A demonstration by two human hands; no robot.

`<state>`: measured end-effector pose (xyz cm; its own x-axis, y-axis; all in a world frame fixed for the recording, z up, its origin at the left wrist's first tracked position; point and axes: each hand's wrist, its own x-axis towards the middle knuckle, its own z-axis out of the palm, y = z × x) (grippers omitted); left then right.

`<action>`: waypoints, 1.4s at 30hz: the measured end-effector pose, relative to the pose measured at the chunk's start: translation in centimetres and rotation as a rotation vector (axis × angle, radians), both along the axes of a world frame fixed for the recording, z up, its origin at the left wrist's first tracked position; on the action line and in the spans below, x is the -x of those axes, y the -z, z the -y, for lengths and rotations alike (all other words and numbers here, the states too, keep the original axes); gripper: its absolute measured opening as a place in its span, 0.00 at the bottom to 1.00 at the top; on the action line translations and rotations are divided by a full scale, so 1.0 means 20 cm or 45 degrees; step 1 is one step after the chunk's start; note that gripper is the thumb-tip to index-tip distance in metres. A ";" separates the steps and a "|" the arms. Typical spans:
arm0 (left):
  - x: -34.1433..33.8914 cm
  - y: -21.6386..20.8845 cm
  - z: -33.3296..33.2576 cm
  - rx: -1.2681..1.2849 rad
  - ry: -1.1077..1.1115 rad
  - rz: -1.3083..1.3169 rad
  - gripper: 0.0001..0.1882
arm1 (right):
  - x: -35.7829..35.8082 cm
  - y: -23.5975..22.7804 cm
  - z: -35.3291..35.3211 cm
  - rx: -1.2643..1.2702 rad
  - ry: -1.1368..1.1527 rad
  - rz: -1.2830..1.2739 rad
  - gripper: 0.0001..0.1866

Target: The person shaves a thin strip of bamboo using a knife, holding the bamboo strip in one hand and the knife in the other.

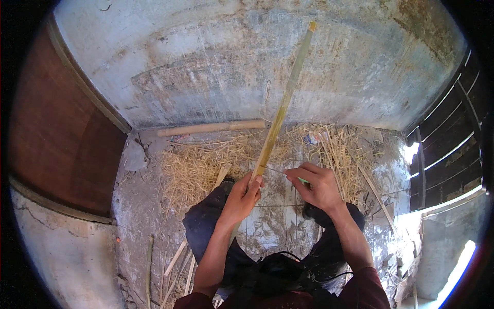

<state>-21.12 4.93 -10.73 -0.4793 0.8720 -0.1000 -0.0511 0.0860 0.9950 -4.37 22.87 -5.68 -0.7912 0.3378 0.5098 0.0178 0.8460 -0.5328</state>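
A long, flat bamboo strip (284, 103), yellow-green with a yellowish far end, slants up and away from me toward the wall. My left hand (243, 198) is closed around its lower part, thumb along the near edge. The strip's tail runs down behind my left wrist. My right hand (319, 186) is closed on a small knife (274, 170); a bit of green handle shows between the fingers. The thin blade points left and meets the strip just above my left fingers. Whether it has cut into the bamboo I cannot tell.
Thin bamboo shavings (198, 167) lie heaped at the left, with another heap (342, 159) at the right. A thick bamboo pole (211, 127) rests along the stained wall (206, 67). Loose bamboo strips (177, 257) lie beside my left leg. A slatted dark panel (447, 134) stands at right.
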 end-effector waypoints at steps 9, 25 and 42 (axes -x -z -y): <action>0.00 0.00 0.00 -0.006 -0.001 -0.020 0.20 | 0.00 0.00 -0.01 0.035 0.003 -0.001 0.12; -0.01 -0.05 0.01 -0.009 0.022 0.022 0.18 | 0.00 -0.03 -0.02 0.039 0.128 -0.097 0.11; -0.05 -0.11 0.04 -0.005 0.037 -0.017 0.25 | 0.07 0.01 0.10 0.067 -0.145 0.069 0.15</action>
<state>-20.20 4.20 -8.53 -0.4551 0.8858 -0.0902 -0.0352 0.0834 0.9959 -5.85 20.83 -5.92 -0.8518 0.2694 0.4493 -0.0467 0.8152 -0.5774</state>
